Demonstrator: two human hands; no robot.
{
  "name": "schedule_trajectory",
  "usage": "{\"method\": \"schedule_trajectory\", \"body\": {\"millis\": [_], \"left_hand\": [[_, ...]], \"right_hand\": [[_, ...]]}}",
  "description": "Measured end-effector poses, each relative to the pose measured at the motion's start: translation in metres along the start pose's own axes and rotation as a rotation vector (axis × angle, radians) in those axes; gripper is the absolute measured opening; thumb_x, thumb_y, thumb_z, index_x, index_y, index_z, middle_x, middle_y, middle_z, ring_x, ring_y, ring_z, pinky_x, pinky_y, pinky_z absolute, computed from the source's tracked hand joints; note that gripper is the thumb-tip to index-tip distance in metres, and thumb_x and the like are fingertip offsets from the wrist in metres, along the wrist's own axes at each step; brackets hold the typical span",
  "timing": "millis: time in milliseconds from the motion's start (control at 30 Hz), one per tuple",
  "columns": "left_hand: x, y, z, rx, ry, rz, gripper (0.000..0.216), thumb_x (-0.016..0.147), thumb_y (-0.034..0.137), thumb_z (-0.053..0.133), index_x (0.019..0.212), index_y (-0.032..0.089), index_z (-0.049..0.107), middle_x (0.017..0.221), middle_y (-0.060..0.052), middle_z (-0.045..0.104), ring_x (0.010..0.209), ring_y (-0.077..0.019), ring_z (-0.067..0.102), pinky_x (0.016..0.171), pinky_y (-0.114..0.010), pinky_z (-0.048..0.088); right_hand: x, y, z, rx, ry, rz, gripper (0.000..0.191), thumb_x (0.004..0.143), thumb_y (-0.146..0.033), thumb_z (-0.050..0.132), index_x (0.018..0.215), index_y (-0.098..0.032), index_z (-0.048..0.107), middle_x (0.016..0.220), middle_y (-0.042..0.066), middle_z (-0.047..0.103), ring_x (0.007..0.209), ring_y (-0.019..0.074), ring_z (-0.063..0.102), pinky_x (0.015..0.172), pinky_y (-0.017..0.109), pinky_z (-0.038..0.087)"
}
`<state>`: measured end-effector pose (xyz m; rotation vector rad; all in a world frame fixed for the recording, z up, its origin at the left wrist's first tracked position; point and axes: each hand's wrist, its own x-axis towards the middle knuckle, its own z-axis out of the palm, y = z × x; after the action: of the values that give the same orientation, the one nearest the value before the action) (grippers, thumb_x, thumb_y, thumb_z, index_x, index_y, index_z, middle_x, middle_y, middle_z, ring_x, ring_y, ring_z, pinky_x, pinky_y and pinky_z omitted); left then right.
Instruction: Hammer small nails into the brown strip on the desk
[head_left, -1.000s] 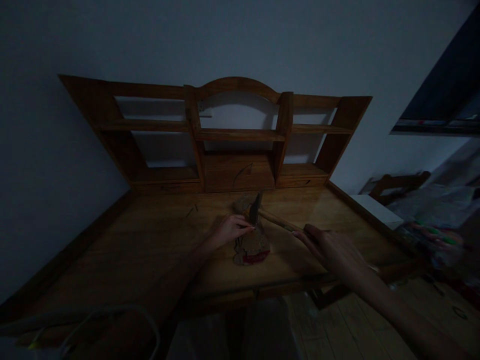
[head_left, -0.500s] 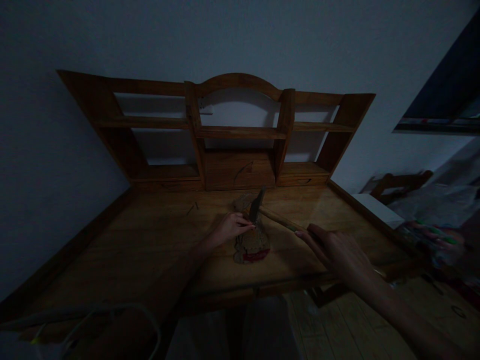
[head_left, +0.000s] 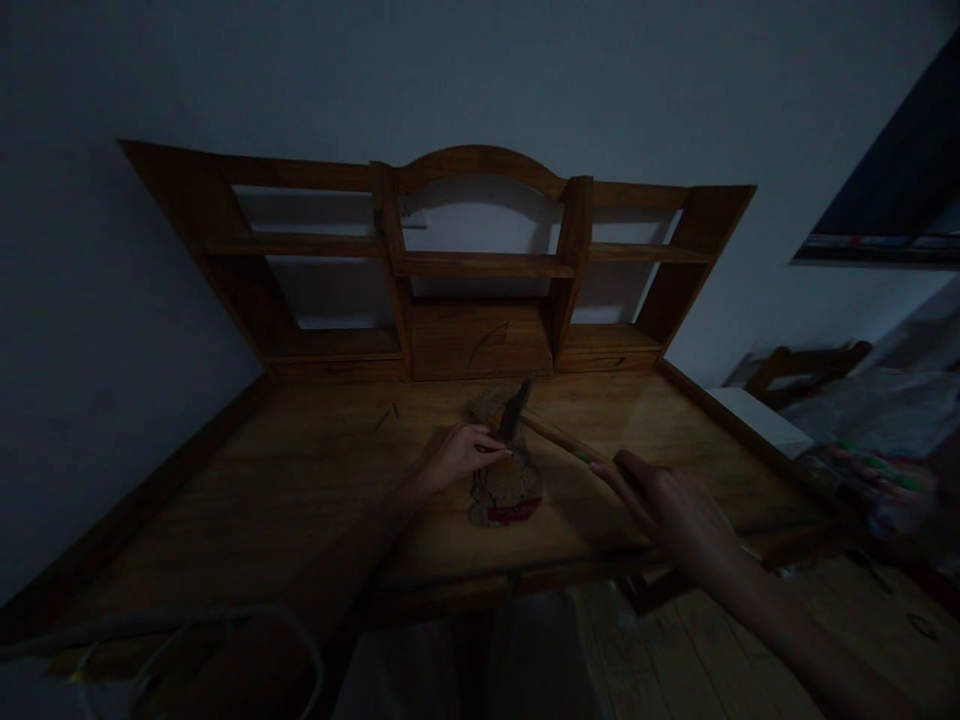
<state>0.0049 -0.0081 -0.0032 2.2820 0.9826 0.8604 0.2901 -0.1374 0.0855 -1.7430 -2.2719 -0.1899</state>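
My right hand [head_left: 667, 500] is closed around the wooden handle of a hammer [head_left: 555, 432]. The dark hammer head is just above the fingertips of my left hand [head_left: 471, 450]; whether it touches anything is too dark to tell. The left fingers are pinched together over a brown, irregularly shaped flat piece [head_left: 506, 485] with a red patch at its near end. What sits between those fingertips is hidden or too small to make out. Two thin dark nail-like pieces [head_left: 388, 415] lie on the desk, left of my left hand.
The wooden desk [head_left: 315, 470] has a shelf unit [head_left: 484, 264] along its back, against the wall. Beyond the right edge are a white surface [head_left: 761, 418], a wooden chair back [head_left: 810, 368] and a plastic-wrapped pile [head_left: 870, 475]. A pale looped cable [head_left: 300, 630] shows at lower left.
The hammer head has dipped very slightly toward my left fingertips. My left hand keeps its pinch in the same place, and the view has shifted slightly.
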Motion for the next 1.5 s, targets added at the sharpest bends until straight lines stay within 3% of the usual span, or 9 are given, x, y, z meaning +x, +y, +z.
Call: {"method": "schedule_trajectory", "body": {"millis": [133,300,467,633,833,933,1133,1333,1500], "left_hand": [[0.0,0.0,0.0,-0.057,-0.004,0.018,0.024,0.083,0.04,0.063,0.09,0.022,0.077,0.084,-0.004,0.07,0.075,-0.0147,0.062,0.063,-0.022,0.043],[0.0,0.001,0.001,-0.021,0.015,-0.002,0.028,0.082,0.044,0.063,0.078,0.021,0.077,0.082,-0.003,0.068,0.07,-0.013,0.06,0.059,-0.022,0.042],[0.0,-0.003,0.001,0.002,0.009,-0.012,0.024,0.083,0.041,0.063,0.09,0.023,0.077,0.075,-0.002,0.067,0.066,-0.0118,0.057,0.056,-0.021,0.038],[0.0,-0.004,0.002,-0.006,0.004,-0.001,0.025,0.083,0.042,0.063,0.09,0.023,0.077,0.077,-0.003,0.067,0.068,-0.0124,0.058,0.058,-0.021,0.038],[0.002,-0.003,0.002,0.024,-0.007,0.0,0.035,0.081,0.049,0.062,0.072,0.018,0.076,0.066,-0.001,0.058,0.059,-0.0099,0.051,0.052,-0.021,0.033],[0.002,-0.002,0.002,0.049,0.0,-0.001,0.034,0.081,0.048,0.063,0.072,0.018,0.077,0.061,-0.001,0.055,0.055,-0.0089,0.048,0.05,-0.021,0.03],[0.001,-0.002,0.002,0.062,0.016,-0.025,0.023,0.081,0.039,0.066,0.087,0.021,0.078,0.067,-0.002,0.064,0.056,-0.0099,0.051,0.053,-0.021,0.033],[0.001,-0.007,0.003,-0.015,-0.02,0.016,0.016,0.08,0.03,0.066,0.076,0.019,0.077,0.083,-0.003,0.068,0.069,-0.0126,0.06,0.061,-0.022,0.041],[0.0,-0.006,0.003,0.058,-0.013,-0.008,0.021,0.081,0.035,0.066,0.075,0.018,0.077,0.072,-0.002,0.065,0.062,-0.011,0.057,0.057,-0.021,0.038]], "right_hand": [[0.0,-0.001,0.0,0.001,0.029,-0.001,0.038,0.097,-0.05,0.032,0.085,-0.022,0.056,0.06,0.004,0.069,0.054,0.0221,0.068,0.047,0.027,0.025],[0.002,-0.004,0.004,-0.033,-0.036,-0.035,0.039,0.098,-0.048,0.031,0.082,-0.023,0.057,0.06,0.004,0.07,0.053,0.0221,0.067,0.047,0.027,0.025],[0.001,-0.003,0.001,-0.024,-0.019,-0.001,0.038,0.097,-0.048,0.032,0.081,-0.023,0.056,0.058,0.004,0.068,0.053,0.0215,0.067,0.047,0.027,0.025],[-0.002,-0.002,0.001,0.025,-0.032,0.016,0.038,0.096,-0.052,0.033,0.087,-0.024,0.057,0.062,0.004,0.07,0.059,0.023,0.069,0.049,0.026,0.03],[-0.005,-0.005,0.009,-0.003,-0.063,0.013,0.037,0.096,-0.05,0.033,0.088,-0.023,0.058,0.063,0.005,0.071,0.057,0.024,0.069,0.048,0.026,0.03],[-0.004,-0.005,0.007,-0.006,-0.059,0.013,0.037,0.096,-0.05,0.034,0.087,-0.024,0.058,0.061,0.004,0.07,0.057,0.0242,0.069,0.047,0.026,0.03],[-0.004,-0.006,0.002,0.024,-0.056,0.034,0.036,0.096,-0.051,0.034,0.087,-0.024,0.056,0.064,0.004,0.071,0.062,0.0246,0.07,0.049,0.026,0.033],[-0.008,-0.004,0.015,-0.005,-0.062,-0.01,0.034,0.097,-0.047,0.035,0.084,-0.024,0.056,0.062,0.004,0.07,0.058,0.0243,0.069,0.048,0.027,0.033],[-0.009,-0.004,0.016,0.037,-0.052,0.005,0.034,0.097,-0.047,0.034,0.087,-0.024,0.057,0.061,0.003,0.07,0.058,0.0232,0.07,0.047,0.026,0.032]]}}
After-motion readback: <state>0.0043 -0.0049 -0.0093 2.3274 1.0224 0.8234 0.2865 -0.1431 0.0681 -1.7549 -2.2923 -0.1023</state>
